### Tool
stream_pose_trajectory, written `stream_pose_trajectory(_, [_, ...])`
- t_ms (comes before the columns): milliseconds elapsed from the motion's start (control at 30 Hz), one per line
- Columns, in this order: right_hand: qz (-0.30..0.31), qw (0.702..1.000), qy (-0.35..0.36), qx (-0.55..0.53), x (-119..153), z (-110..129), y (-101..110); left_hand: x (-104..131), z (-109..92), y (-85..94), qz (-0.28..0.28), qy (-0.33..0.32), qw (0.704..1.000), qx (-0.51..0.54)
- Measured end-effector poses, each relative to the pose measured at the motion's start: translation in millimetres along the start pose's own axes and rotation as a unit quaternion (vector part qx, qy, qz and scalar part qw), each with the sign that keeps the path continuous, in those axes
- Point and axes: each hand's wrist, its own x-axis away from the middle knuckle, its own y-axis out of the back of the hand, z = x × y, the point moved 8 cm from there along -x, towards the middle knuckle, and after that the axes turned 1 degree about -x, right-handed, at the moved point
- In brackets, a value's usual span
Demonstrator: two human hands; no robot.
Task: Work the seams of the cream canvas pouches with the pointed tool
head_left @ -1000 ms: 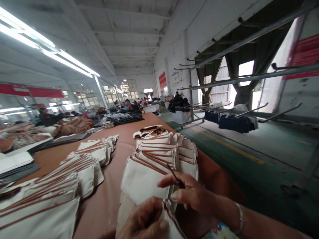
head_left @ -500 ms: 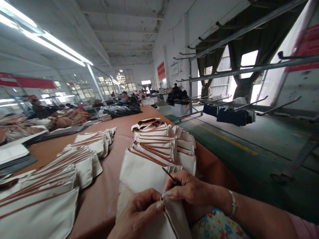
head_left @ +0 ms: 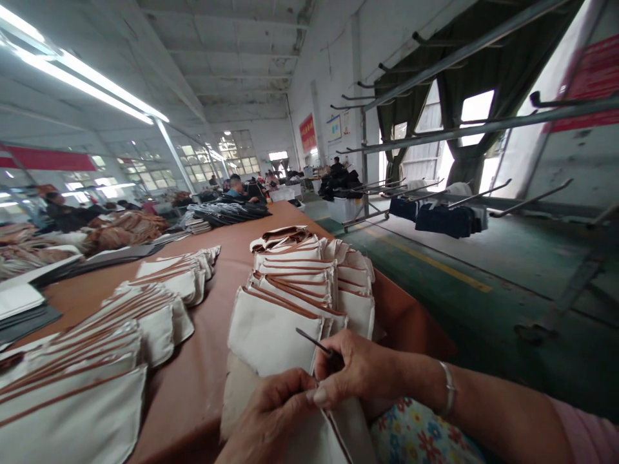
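The cream, brown-edged fabric piece [head_left: 355,428] is low before you, pinched by your left hand [head_left: 275,407] and right hand [head_left: 360,370], the latter also holding a thin dark tool [head_left: 311,339]. You seem to work its edge; next needs steady grip, while the fanned cream-fabric stack [head_left: 275,328] on the brown tabletop [head_left: 191,380] limits the tool forward.

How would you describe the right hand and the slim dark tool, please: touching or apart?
Touching. The head view shows the right hand gripping the slim dark tool, whose thin shaft juts out from between the bent fingers.
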Motion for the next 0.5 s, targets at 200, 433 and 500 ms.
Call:
stream_pose_trajectory(200, [-0.003,1.0,-0.029,0.007,1.8,-4.4,5.0,-4.6,8.8,-1.7,-0.001,-0.003,1.0,0.001])
stream_pose_trajectory(433, [-0.038,0.987,-0.126,-0.089,14.5,-16.9,2.4,3.1,-1.7,7.9,0.021,-0.072,0.996,-0.038])
stream_pose_trajectory(500, [-0.04,0.986,-0.13,-0.099,15.9,-16.5,1.8,8.3,-11.1,13.9,-0.031,-0.123,0.987,-0.096])
